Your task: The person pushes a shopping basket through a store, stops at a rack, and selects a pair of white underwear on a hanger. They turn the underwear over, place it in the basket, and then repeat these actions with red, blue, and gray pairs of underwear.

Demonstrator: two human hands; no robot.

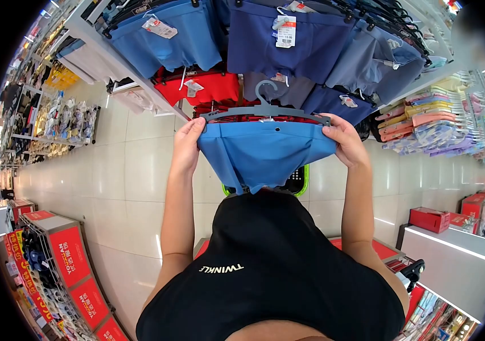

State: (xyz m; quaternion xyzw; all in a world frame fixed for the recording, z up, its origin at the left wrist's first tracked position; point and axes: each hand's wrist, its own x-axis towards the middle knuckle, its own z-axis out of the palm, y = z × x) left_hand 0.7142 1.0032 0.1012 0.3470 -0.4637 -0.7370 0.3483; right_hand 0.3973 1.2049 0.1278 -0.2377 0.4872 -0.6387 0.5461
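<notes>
A pair of blue boxer briefs hangs from a dark grey plastic hanger, held up in front of my body. My left hand grips the left end of the waistband and hanger, thumb in front. At the right end, my right hand pinches the same waistband by the hanger clip. The other fingers of both hands are partly hidden behind the cloth. Just beyond the hanger hang red boxer briefs and navy boxer briefs with a price tag.
Below the briefs, a green-rimmed black basket is partly hidden. A white display rack stands ahead. Colourful hanging clothes are at the right, a red-panelled display stand at the lower left, and a grey counter at the lower right.
</notes>
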